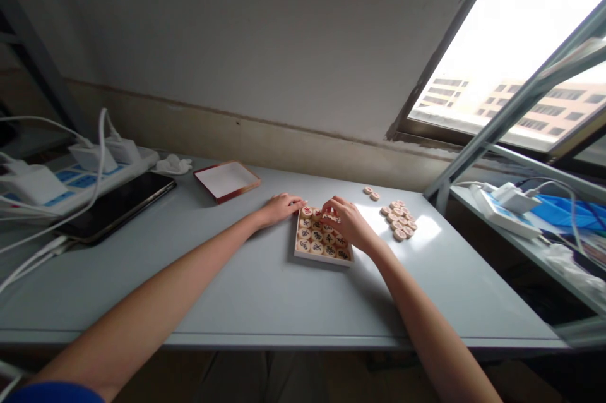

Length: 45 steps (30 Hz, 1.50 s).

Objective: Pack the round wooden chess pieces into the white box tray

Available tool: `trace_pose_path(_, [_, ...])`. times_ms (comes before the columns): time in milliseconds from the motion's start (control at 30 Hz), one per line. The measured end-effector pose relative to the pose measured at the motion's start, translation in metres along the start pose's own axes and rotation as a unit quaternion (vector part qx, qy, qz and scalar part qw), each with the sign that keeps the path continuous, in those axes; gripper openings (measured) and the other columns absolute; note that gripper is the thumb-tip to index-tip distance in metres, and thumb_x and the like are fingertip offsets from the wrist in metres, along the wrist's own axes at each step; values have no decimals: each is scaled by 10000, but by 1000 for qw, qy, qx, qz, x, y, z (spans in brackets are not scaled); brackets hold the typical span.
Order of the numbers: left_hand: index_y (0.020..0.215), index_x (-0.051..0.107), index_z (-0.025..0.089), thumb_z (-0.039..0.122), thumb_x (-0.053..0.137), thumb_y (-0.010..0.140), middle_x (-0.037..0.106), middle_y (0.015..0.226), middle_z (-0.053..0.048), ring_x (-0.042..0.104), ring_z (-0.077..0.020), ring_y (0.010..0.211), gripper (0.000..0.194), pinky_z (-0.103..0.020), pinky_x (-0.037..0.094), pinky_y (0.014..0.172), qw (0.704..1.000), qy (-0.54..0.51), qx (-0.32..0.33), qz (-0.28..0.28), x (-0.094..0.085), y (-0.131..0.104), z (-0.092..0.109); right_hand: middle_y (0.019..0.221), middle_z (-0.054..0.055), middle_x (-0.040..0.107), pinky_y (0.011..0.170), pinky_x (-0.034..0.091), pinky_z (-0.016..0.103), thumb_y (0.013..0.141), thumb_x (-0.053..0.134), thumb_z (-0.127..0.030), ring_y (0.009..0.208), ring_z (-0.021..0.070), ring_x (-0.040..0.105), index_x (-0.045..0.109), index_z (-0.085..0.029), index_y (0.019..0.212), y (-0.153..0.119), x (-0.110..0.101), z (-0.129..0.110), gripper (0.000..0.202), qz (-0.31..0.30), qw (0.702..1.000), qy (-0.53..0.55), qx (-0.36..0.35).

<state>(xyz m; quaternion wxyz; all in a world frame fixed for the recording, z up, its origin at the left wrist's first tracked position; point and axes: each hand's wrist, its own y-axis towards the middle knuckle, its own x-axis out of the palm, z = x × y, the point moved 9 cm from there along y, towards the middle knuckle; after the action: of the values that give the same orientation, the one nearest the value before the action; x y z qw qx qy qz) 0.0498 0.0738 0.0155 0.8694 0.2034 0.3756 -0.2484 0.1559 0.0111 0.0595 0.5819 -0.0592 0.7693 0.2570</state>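
Observation:
A shallow white-edged box (323, 258) lies on the desk with rows of round wooden Chinese chess pieces in it, marked with black and red characters. My left hand (279, 208) rests at the box's far left corner, its fingers stretched out and touching the edge without gripping. Over the far right part of the box, my right hand (348, 221) has thumb and fingers pinched on a Chinese chess piece (332, 218). My fingers partly cover that piece and the pieces beneath. Right of the box lies a cluster of loose Chinese chess pieces (399, 220).
Two more loose pieces (372, 193) lie near the wall. A red-sided lid (228, 180) sits upturned, white inside showing. At left are a black phone (118, 207), a power strip (78, 179) and white cables. A metal frame (473, 144) rises at the desk's right edge.

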Motion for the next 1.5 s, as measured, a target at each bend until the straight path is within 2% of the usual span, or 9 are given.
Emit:
trace_pose_path(233, [975, 645, 192, 436, 399, 810, 655, 1013, -54, 560, -213, 926, 385, -259, 386, 812, 1000, -1, -2, -11, 2, 1, -2, 850, 16, 608, 734, 363, 300, 799, 555, -332, 749, 152, 549, 589, -215, 852, 1, -5, 14, 133, 10, 1000, -12, 11])
trace_pose_path(400, [967, 646, 182, 420, 340, 837, 656, 1005, -62, 561, -209, 907, 409, -264, 389, 806, 1000, 4, -5, -2, 0, -1, -1, 1110, 95, 580, 873, 315, 427, 839, 449, -292, 1045, 252, 480, 560, -205, 1051, -11, -22, 85, 255, 102, 975, -135, 146])
trace_pose_path(500, [971, 645, 185, 401, 361, 830, 653, 1018, -58, 559, -206, 922, 384, -258, 389, 809, 1000, 11, -3, -1, 1, 0, -1, 1279, 142, 466, 918, 275, 508, 842, 406, -320, 1165, 285, 397, 463, -178, 1208, -26, -15, 136, 396, 59, 949, -169, 259])
trace_pose_path(600, [977, 645, 190, 391, 380, 822, 651, 1028, -56, 560, -207, 928, 367, -257, 391, 810, 1000, 19, -4, 0, 1, 1, -2, 1291, 135, 461, 943, 245, 532, 864, 341, -313, 1170, 280, 405, 449, -181, 1227, -34, -5, 159, 401, 2, 938, -162, 307])
trace_pose_path(700, [976, 646, 191, 390, 375, 822, 652, 1025, -56, 562, -211, 930, 370, -259, 390, 814, 1000, 23, -8, 3, 1, 1, -3, 1200, 115, 536, 953, 224, 533, 860, 342, -255, 1091, 278, 476, 521, -186, 1142, -32, -8, 155, 340, -1, 937, -186, 294])
trace_pose_path(833, [969, 648, 188, 401, 368, 818, 655, 1017, -56, 566, -215, 925, 383, -264, 392, 809, 1000, 7, -15, 1, 1, 1, -4, 1121, 145, 546, 843, 356, 429, 829, 402, -238, 978, 271, 536, 544, -159, 1117, -31, -15, 150, 331, 7, 935, -193, 299])
trace_pose_path(967, [971, 644, 180, 408, 359, 817, 654, 1022, -59, 567, -216, 929, 396, -265, 394, 815, 1000, -12, -21, 1, 0, 0, -5, 1023, 163, 560, 730, 390, 344, 822, 392, -206, 873, 246, 561, 595, -131, 1043, -32, -17, 151, 309, 6, 931, -195, 308])
trace_pose_path(1200, [951, 651, 184, 412, 386, 801, 658, 1012, -54, 568, -214, 932, 380, -258, 396, 817, 1000, -19, -23, -1, 0, 0, -5, 1072, 142, 548, 778, 354, 370, 783, 481, -228, 961, 276, 512, 638, -163, 909, -33, -23, 153, 211, 51, 929, -218, 294])
trace_pose_path(1500, [935, 655, 185, 390, 400, 794, 662, 999, -45, 573, -204, 923, 356, -251, 393, 802, 999, -25, -27, -3, 0, 0, -5, 964, 117, 594, 771, 370, 334, 819, 431, -238, 902, 236, 547, 590, -154, 952, -27, -17, 155, 223, 55, 949, -138, 277])
